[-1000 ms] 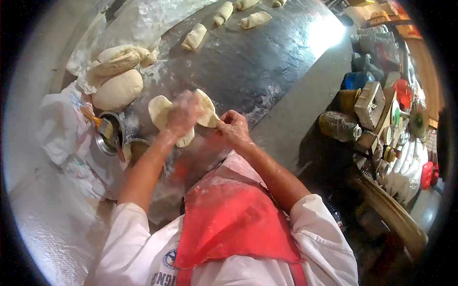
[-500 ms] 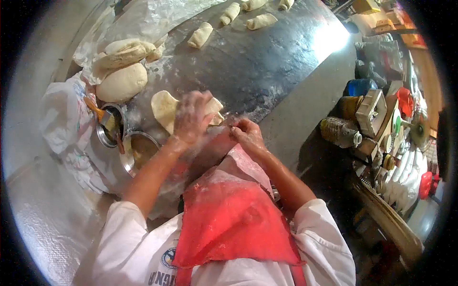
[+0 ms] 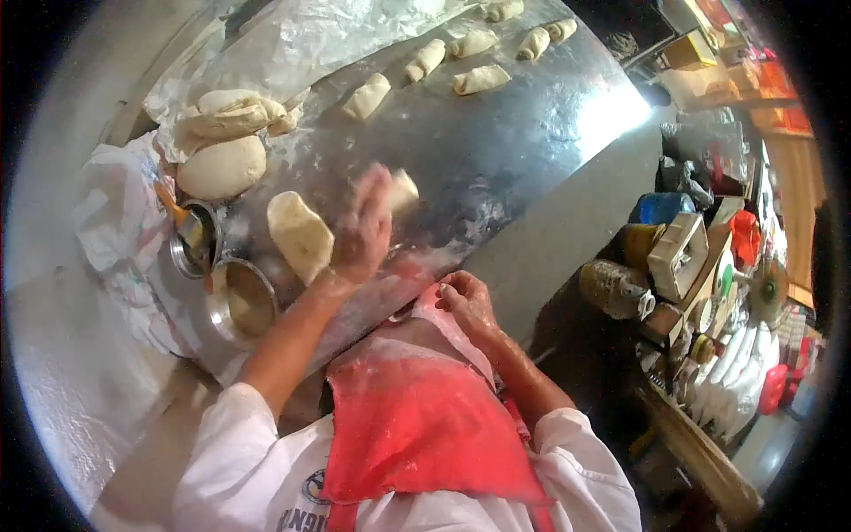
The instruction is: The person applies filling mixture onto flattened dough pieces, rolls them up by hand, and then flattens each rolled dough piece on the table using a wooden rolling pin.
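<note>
My left hand [image 3: 363, 230] is over the floured worktop [image 3: 399, 142], its fingers stretched out, slightly blurred. On its right side a small dough piece [image 3: 403, 191] shows partly behind the fingers. A flat oval dough piece [image 3: 300, 235] lies just left of the wrist. My right hand [image 3: 470, 304] is at the worktop's near edge, in front of the red apron [image 3: 425, 426]. Its fingers are curled together, and whether anything small is between them cannot be seen.
Several rolled dough pieces [image 3: 368, 96] lie toward the far side. Larger dough lumps [image 3: 222, 168] sit at the left, near a metal bowl [image 3: 244, 301] and a pot with a brush [image 3: 193, 230]. Bottles and a crate [image 3: 678, 257] crowd the right.
My left hand has tilted onto its edge, away from the oval dough piece. My right hand has drawn back toward the apron. The view has shifted slightly.
</note>
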`<action>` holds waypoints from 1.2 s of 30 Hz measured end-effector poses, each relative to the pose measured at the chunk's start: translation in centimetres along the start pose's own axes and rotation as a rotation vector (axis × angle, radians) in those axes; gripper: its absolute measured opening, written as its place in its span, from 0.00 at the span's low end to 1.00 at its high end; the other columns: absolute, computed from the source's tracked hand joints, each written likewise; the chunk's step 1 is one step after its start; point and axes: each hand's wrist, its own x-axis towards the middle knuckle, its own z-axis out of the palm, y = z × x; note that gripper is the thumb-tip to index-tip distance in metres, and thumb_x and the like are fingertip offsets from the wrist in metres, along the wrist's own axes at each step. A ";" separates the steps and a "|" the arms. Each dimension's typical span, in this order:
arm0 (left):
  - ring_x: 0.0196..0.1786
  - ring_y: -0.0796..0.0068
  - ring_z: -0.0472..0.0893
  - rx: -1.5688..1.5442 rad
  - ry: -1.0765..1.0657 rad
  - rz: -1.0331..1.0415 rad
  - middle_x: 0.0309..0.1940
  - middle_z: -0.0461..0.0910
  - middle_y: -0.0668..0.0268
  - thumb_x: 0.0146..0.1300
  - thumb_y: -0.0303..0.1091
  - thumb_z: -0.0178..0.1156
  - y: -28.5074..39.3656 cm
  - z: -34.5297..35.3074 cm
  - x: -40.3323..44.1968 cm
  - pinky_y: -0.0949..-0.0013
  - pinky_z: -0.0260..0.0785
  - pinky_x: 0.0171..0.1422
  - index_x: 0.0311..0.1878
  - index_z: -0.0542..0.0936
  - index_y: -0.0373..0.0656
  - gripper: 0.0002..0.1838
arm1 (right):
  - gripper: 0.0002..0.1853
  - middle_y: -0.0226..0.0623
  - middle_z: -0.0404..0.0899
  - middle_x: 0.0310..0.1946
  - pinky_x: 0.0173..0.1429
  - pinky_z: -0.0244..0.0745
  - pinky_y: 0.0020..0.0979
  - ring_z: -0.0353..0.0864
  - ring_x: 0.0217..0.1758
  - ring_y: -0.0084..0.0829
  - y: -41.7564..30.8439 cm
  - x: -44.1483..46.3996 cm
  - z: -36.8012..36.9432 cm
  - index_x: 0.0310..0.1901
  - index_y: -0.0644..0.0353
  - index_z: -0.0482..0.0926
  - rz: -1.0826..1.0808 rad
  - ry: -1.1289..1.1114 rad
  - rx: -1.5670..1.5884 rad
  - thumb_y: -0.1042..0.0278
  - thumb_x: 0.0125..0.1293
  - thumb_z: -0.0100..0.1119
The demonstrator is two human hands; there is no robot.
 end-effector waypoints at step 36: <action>0.56 0.49 0.84 0.041 -0.007 -0.781 0.53 0.85 0.51 0.70 0.35 0.61 -16.3 -9.2 -8.2 0.55 0.75 0.63 0.61 0.81 0.38 0.19 | 0.24 0.43 0.83 0.51 0.53 0.81 0.33 0.83 0.51 0.30 -1.8 3.5 11.2 0.66 0.68 0.74 0.099 -0.301 0.042 0.64 0.74 0.62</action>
